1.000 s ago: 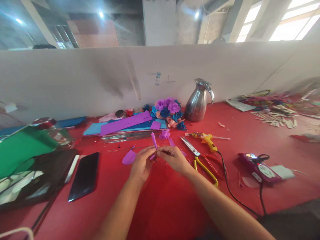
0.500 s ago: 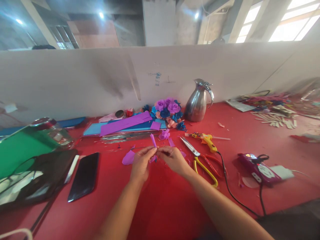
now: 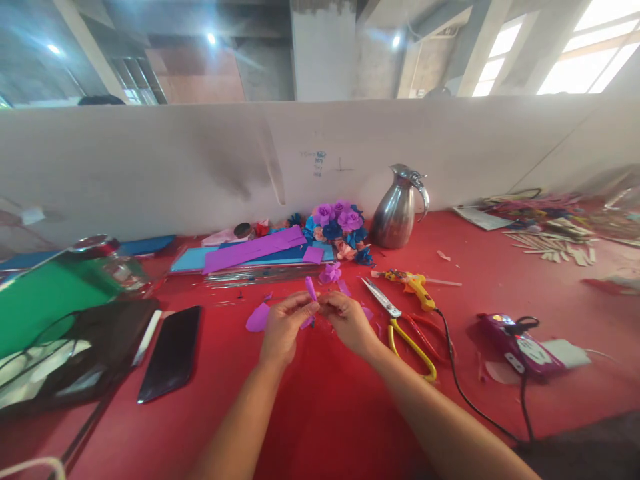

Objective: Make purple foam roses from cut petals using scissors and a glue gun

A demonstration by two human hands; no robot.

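Observation:
A narrow rolled piece of purple paper [image 3: 311, 288] stands up from the fingertips of my left hand [image 3: 284, 327], which is pinched on its lower end. My right hand [image 3: 346, 319] meets it there, fingers closed together; whatever sits between them is too small and hidden to make out. Loose purple paper pieces [image 3: 258, 317] lie beside and under my hands. Just beyond them rests a small purple paper flower [image 3: 330, 272]. Scissors with yellow and red handles [image 3: 411, 347] lie open to the right of my right hand, near a yellow glue gun [image 3: 417, 287].
Purple paper strips [image 3: 255, 249] lie over blue sheets, next to a bunch of paper flowers [image 3: 337, 223]. A steel jug [image 3: 396, 210] stands behind. A black phone [image 3: 171, 353] is at left; a purple power socket [image 3: 520, 347] with the glue gun's cord is at right.
The view has tilted slightly. My hands stay close together; the purple roll shows shorter above my left fingers, and my right fingertips have moved up against it.

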